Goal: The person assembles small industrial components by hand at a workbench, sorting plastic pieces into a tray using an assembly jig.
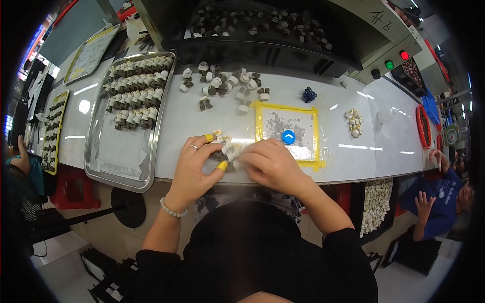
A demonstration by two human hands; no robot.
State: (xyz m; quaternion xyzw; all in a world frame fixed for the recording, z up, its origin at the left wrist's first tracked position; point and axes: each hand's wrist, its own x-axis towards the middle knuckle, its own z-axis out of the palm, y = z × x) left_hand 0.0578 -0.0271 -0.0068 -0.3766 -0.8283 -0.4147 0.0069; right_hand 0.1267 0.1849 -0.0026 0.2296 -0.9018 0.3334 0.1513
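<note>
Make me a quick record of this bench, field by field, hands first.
Left hand: around small figures, yellow wraps on thumb and a finger
Right hand: at the same figures, blurred, grip unclear
Metal tray: left of the hands, holding four rows of figures
Yellow tape frame: blue cap inside
Beyond the hands: loose figures, scattered

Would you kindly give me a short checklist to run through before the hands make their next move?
1. Left hand at the small figures: ok, fingers touching them.
2. Right hand grip: cannot tell, its fingers are blurred.
3. Yellow finger covers on the left hand: ok, two visible.
4. Metal tray at the left: ok, four rows of figures in its far part.
5. Yellow-taped square: ok, just beyond the right hand, with a round blue cap on it.
6. Loose figures lined up: not ok, scattered beyond the hands.
</note>
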